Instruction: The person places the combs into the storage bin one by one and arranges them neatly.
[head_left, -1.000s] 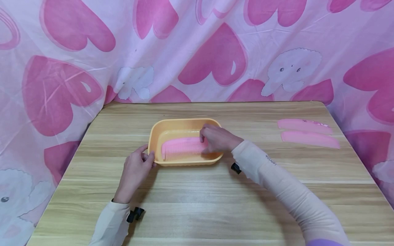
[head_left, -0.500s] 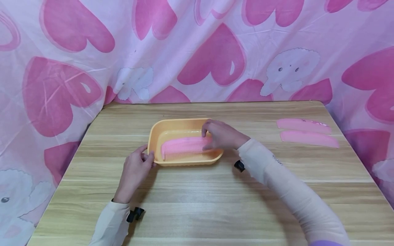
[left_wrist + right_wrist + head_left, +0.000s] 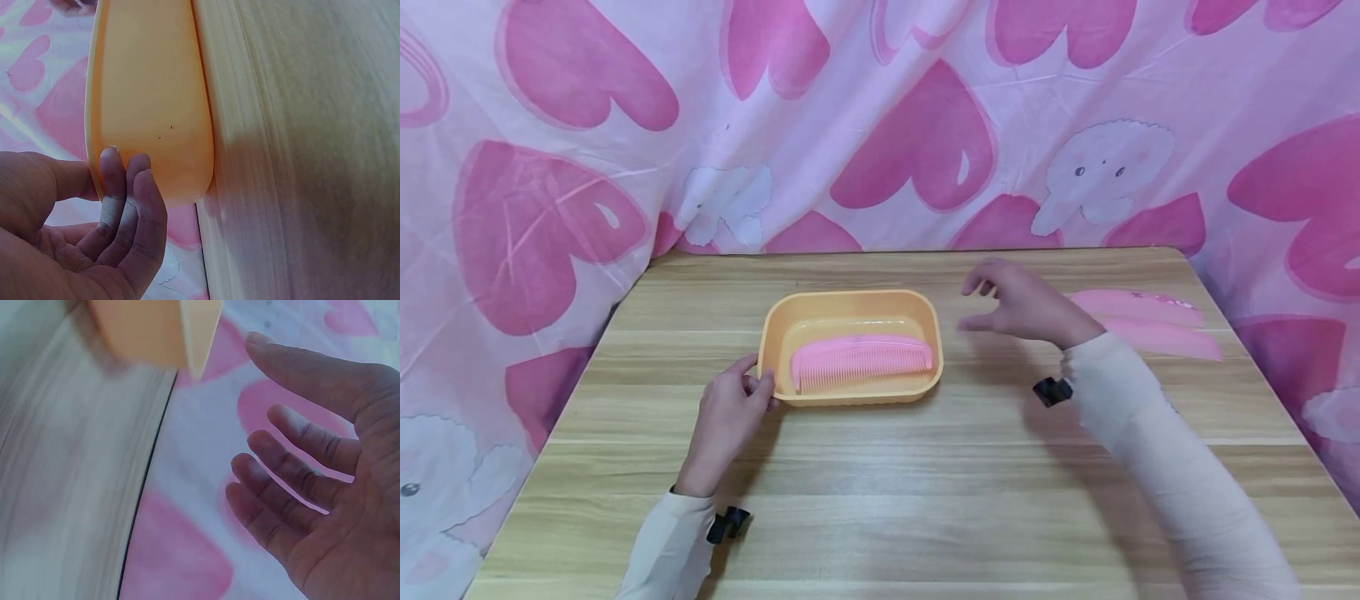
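Observation:
A pink comb [image 3: 861, 357] lies inside a yellow-orange plastic tray [image 3: 850, 299], its teeth toward the front edge. My left hand [image 3: 730, 417] pinches the tray's left front corner; in the left wrist view the thumb side is at the rim and the other fingers [image 3: 142, 212] lie against the outer wall. In the air right of the tray is my right hand [image 3: 1022, 304], its fingers apart and holding nothing, as the right wrist view also shows. Two more pink combs, an upper one [image 3: 1150, 305] and a lower one [image 3: 1172, 337], lie behind the right wrist, partly covered by it.
The wood-grain table [image 3: 880, 500] carries all these things. A pink cloth curtain [image 3: 880, 125] with hearts and white animals hangs along the back and both sides. Each wrist bears a small black clip-like piece, such as the right one [image 3: 1051, 392].
My right hand has let go of the comb in the tray and moved out to the right, toward the two other combs. The left hand stays on the tray corner.

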`<state>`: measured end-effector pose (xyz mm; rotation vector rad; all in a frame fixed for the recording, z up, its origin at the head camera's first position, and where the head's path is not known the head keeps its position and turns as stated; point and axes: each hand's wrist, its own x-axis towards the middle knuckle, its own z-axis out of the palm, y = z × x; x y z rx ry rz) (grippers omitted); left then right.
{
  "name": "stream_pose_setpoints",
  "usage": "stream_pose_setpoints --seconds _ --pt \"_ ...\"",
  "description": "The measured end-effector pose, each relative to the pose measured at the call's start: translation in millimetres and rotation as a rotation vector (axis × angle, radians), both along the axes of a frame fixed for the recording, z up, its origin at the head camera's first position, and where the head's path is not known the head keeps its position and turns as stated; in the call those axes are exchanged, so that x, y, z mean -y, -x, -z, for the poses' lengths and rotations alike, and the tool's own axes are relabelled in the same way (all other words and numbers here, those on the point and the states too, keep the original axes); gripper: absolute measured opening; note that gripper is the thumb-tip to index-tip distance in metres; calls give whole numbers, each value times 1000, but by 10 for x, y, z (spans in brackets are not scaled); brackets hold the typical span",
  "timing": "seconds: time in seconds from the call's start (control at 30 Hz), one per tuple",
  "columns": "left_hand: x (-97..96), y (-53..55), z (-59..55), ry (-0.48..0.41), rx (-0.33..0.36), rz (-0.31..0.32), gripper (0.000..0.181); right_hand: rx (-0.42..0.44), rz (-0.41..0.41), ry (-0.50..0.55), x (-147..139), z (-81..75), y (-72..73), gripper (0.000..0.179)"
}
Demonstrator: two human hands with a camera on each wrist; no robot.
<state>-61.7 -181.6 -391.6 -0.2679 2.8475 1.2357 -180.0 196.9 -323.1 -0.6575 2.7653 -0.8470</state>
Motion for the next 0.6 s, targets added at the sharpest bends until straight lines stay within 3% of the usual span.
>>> stream_pose_setpoints --seconds 0.4,0.6 --pt "4 9 -5 -10 8 -1 48 57 205 -60 -1177 225 -127 64" --pt "6 5 -14 -12 12 -2 48 -4 236 -122 -1808 466 -193 64"
